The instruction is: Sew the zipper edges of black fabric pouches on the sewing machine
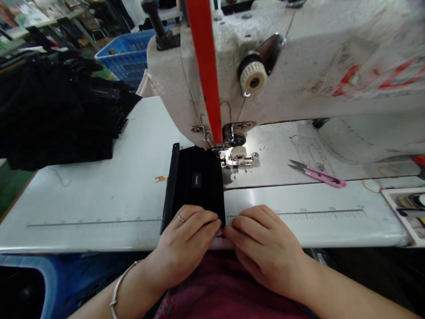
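A black fabric piece with a small label lies flat on the white table, its top right part at the presser foot of the sewing machine. A gold zipper pull sticks out from its left side. My left hand, with a ring and a bangle, has its fingers pressed together on the near right corner of the fabric. Close beside it, my right hand is closed at the same corner, fingertips pinching the edge near the table's front.
Pink thread snips lie right of the machine foot. A pile of black fabric pieces covers the table's back left. Blue baskets stand behind the table and below its front left edge. A red strip hangs before the machine head.
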Motion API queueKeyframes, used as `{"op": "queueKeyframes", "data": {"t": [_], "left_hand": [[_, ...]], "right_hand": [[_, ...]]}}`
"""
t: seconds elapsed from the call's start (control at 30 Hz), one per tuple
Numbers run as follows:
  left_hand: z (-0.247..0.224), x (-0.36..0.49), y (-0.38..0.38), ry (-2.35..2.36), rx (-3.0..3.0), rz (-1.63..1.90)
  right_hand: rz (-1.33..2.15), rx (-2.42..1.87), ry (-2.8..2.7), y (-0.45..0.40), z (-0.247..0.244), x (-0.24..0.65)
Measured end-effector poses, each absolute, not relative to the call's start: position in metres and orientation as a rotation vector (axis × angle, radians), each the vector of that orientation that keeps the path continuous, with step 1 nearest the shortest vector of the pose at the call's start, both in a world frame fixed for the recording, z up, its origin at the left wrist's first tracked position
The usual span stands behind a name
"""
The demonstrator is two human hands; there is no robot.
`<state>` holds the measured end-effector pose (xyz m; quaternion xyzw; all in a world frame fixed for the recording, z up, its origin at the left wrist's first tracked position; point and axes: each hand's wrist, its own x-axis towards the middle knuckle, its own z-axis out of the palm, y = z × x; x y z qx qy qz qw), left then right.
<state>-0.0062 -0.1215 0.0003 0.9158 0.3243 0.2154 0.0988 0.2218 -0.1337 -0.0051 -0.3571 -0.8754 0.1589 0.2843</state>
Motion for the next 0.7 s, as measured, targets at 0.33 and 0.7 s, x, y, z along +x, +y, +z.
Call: {"op": "queueKeyframes", "data": {"t": [0.33, 0.7], "left_hand": [[0.0039, -0.0040, -0.1204, 0.931, 2.720, 0.622], [0.0075, -0.0032, -0.1201, 0.937, 2.708, 0.597]], "right_hand": [[0.475, -0.948, -2.322, -0.1357, -0.0044, 0.2247], [0.553, -0.940, -2.249, -0.1362, -0.0049, 0.2274]]}}
